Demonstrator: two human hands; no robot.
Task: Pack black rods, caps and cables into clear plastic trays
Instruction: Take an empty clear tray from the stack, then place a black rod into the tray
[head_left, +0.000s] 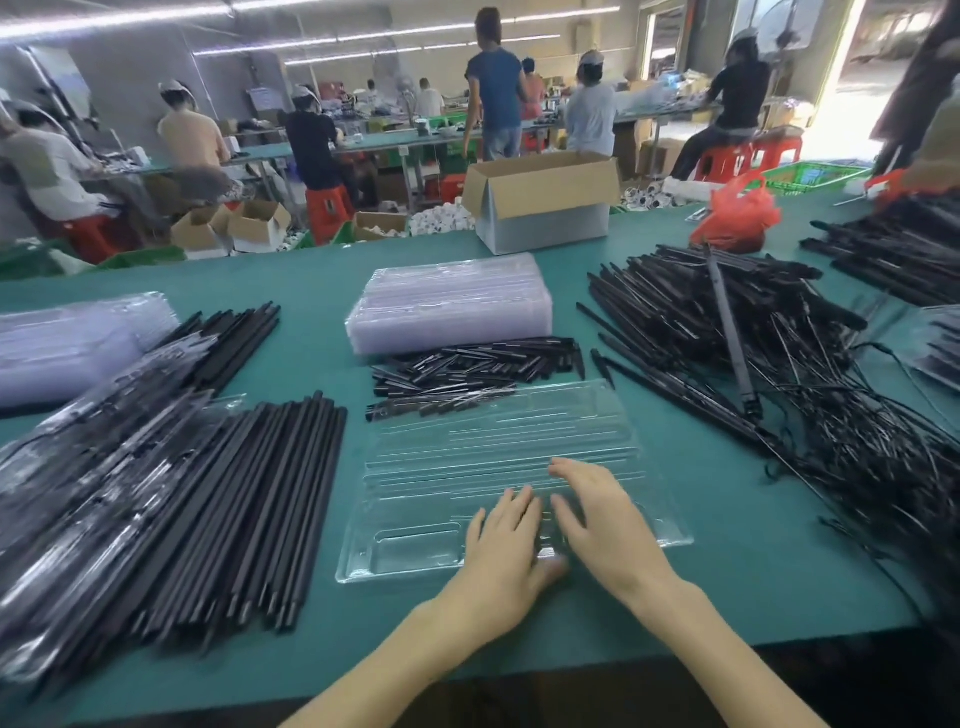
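Forearms come in over the near edge of the green surface (727, 571). Left grip (501, 540) lies flat, fingers straight, on the near part of the clear tray (493, 447), grasping nothing. Right grip (597, 519) sits just beside it, fingers spread and relaxed on the same tray, also released. Grips nearly touch at the thumbs; what lies beneath them is too blurred to tell.

Tray sits flat in the centre, long side across the view. Green shows through its long grooves and through the rectangular pocket (415, 545) at its near left corner.

Room for moving: a bare strip of surface between the tray and the near edge, and a bare patch to the tray's right before the tangled cables (883, 457). On the left, long black rods (249, 499) lie just beside the tray's edge. Short black caps (478, 364) are heaped against its far edge.

Behind the caps stands a stack of clear trays (449, 304). A second stack (62, 348) lies far left, with blurred filled trays (78, 467) overlapping the rods. More rods with cables (727, 322) are piled at right.

Cardboard box (540, 202) at the far edge, flaps open, contents hidden. Red bag (737, 218) is near it.
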